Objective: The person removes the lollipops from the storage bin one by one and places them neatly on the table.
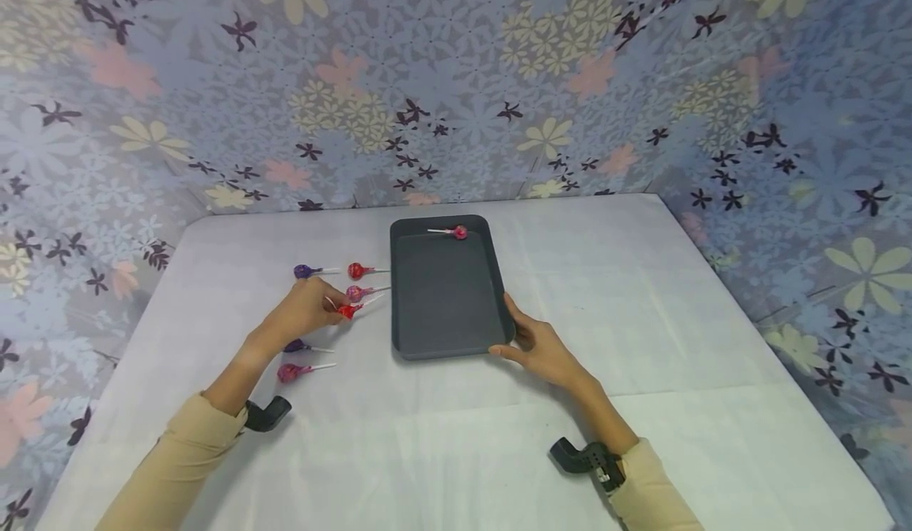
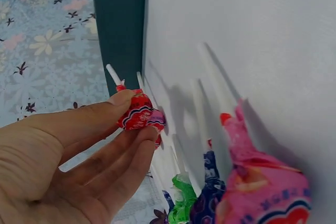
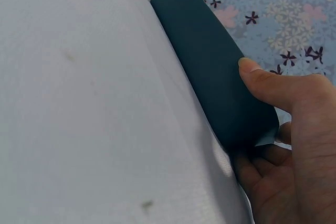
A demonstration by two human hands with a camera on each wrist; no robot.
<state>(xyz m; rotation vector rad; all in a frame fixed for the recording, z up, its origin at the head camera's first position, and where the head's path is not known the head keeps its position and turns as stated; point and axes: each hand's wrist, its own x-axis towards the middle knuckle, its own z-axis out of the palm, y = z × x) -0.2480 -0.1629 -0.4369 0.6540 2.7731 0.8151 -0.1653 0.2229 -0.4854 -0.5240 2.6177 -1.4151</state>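
My left hand pinches a red-wrapped lollipop between thumb and fingers, its white stick pointing toward the dark grey tray. Just beyond those fingers lie a pink lollipop and a red one, sticks toward the tray's left side. At the tray's near right corner, my right hand grips the edge, thumb on the rim and other fingers around the side and underneath. One pinkish-red lollipop lies inside the tray, along its far end.
A purple lollipop lies beyond my left hand. Nearer me are a dark purple one and a pink one. The left wrist view also shows a green lollipop. A white cloth covers the table, with a floral backdrop behind.
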